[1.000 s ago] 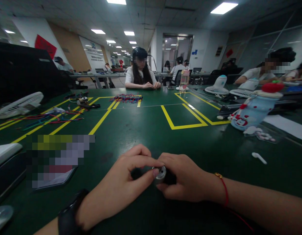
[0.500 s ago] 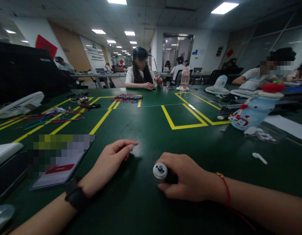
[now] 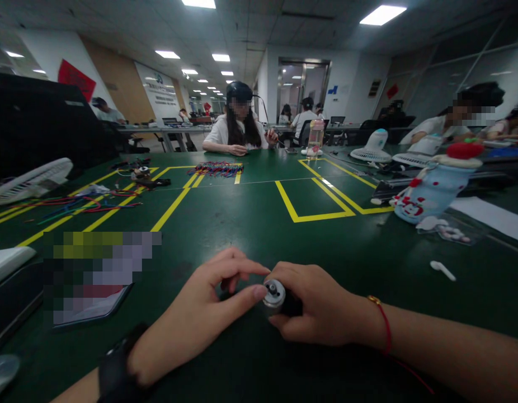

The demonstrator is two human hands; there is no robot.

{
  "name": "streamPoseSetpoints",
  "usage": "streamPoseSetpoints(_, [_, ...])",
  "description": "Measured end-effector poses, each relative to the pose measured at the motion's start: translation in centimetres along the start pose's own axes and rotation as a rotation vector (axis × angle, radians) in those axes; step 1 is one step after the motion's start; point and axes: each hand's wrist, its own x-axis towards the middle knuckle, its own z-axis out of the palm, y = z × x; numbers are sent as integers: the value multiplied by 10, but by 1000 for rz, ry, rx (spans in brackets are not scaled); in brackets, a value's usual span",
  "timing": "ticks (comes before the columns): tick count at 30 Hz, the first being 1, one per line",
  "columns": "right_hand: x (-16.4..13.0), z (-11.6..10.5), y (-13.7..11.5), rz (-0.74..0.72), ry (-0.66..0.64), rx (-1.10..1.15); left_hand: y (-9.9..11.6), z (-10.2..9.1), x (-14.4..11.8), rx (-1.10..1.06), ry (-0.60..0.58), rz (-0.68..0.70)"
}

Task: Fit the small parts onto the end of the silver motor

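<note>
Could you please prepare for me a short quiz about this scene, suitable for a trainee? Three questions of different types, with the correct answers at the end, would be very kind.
1. What is the right grip holding?
2. True or false: the earbud lies nearer to the camera than the blue bottle.
3. Fill in the missing word: the tape on the table is ____.

Key:
1. A silver cylinder.
2. True.
3. Yellow.
</note>
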Motion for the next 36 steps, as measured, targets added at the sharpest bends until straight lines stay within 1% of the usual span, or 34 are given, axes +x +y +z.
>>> streamPoseSetpoints(2, [0,1,1,-1,6,-16,10,6,-1,4,-27,18])
streamPoseSetpoints(4, [0,2,2,-2,12,-23,14,9,-2,-32,10,8])
streamPoseSetpoints(6, [-1,2,2,-11,13,-15,12,5,-1,-76,74,-11])
streamPoseSetpoints(8, [-1,0,2,-21,12,-2,4,-2,0,-88,72,-23])
streamPoseSetpoints(9, [-2,-1,2,-22,13,5,-1,-6,0,-75,35,-26])
streamPoseSetpoints(11, [-3,-2,1,-14,12,19,-12,-12,2,-26,-101,-10])
streamPoseSetpoints(14, [-3,-2,2,0,16,34,-27,-12,3,25,-216,51])
streamPoseSetpoints(17, [-3,-2,2,1,15,37,-34,-6,4,111,-259,99])
streamPoseSetpoints(20, [-3,-1,2,7,10,37,-34,-3,4,186,-270,110])
streamPoseSetpoints(23, [-3,-1,2,0,15,38,-30,-7,4,159,-291,77])
streamPoseSetpoints(25, [-3,-1,2,-2,19,39,-29,-12,5,112,-257,26])
streamPoseSetpoints(29, [-3,-2,1,6,1,43,-35,-23,9,93,-60,-74])
streamPoseSetpoints(31, [-3,-3,1,11,-9,42,-40,-27,11,88,16,-133])
streamPoseSetpoints(34, [-3,-5,0,14,-18,45,-45,-30,12,58,51,-202])
streamPoseSetpoints(36, [-3,-5,0,18,-22,46,-45,-30,12,64,32,-188])
